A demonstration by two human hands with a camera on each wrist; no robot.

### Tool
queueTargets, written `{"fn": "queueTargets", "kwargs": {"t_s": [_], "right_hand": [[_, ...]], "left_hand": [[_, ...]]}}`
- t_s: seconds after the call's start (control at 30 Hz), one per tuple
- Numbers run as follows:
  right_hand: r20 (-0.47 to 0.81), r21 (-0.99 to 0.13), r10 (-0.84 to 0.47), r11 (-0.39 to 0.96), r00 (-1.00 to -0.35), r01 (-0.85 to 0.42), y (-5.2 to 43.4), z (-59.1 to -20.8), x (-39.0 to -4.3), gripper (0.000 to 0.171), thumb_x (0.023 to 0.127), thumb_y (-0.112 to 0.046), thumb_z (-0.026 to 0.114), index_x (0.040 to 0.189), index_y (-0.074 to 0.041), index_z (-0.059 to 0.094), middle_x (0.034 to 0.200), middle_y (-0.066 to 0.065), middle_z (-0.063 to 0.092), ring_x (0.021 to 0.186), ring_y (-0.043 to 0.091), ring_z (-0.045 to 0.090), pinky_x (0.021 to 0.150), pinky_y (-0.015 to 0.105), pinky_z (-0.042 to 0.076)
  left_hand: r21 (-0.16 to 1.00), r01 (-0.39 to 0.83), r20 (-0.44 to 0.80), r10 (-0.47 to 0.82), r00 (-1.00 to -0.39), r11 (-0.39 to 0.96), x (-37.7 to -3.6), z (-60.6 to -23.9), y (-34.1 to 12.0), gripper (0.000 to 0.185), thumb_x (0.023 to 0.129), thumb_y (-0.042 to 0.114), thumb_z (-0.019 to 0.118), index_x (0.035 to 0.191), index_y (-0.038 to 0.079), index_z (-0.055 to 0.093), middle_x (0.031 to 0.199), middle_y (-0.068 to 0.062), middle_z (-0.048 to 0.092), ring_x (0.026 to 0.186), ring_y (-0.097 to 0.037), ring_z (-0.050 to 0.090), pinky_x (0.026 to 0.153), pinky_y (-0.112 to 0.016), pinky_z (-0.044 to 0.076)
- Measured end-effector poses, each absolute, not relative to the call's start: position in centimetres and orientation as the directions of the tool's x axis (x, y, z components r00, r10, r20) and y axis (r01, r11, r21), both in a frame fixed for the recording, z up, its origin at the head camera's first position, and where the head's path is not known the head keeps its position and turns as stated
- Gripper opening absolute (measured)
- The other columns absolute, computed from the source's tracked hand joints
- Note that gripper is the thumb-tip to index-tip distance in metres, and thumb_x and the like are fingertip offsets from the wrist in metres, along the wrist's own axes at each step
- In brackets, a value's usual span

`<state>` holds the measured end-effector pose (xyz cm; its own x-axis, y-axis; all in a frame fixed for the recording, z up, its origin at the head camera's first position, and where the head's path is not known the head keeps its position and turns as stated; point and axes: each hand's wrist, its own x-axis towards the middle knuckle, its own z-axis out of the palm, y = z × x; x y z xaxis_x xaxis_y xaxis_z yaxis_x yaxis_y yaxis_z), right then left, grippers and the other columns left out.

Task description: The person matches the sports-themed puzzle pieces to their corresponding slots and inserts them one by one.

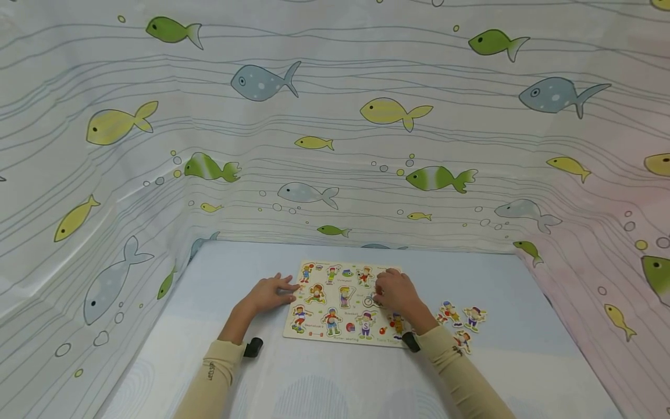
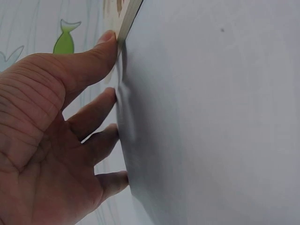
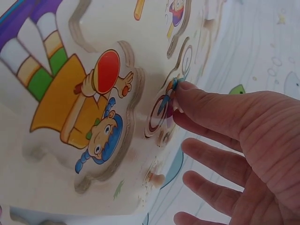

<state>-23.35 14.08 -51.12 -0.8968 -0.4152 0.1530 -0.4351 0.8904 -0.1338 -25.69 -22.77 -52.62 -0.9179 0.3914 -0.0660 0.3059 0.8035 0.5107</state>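
Note:
A wooden puzzle board with printed sports figures lies flat on the table. My left hand is at its left edge. In the left wrist view the thumb touches the board's side, while the other fingers reach down to the table, spread and fairly straight. Over the board's right part, my right hand pinches a cyclist puzzle piece between thumb and index finger, at its slot; whether it is fully seated I cannot tell. Close by sits a table-tennis player piece. The right hand hides the board's upper right part.
Several loose figure pieces lie on the table to the right of the board, beside the right forearm. A fish-patterned curtain rises behind the table and along both sides. Each wrist carries a small black camera.

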Motion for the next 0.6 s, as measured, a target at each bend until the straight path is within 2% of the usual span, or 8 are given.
{"fn": "queueTargets", "kwargs": {"t_s": [0.6], "right_hand": [[0.158, -0.132, -0.435, 0.881, -0.887, -0.455, 14.07, -51.11, -23.06, 0.023, 0.083, -0.030, 0.081, 0.073, -0.022, 0.062, 0.080, -0.007, 0.057, 0.092, 0.021, 0.056, 0.078, 0.048, 0.051]], "left_hand": [[0.524, 0.321, -0.058, 0.409, -0.911, 0.789, -25.89, -52.94, -22.99, 0.038, 0.091, 0.032, 0.070, 0.124, 0.012, 0.070, 0.145, -0.015, 0.048, 0.140, -0.046, 0.030, 0.113, -0.062, 0.021]]}}
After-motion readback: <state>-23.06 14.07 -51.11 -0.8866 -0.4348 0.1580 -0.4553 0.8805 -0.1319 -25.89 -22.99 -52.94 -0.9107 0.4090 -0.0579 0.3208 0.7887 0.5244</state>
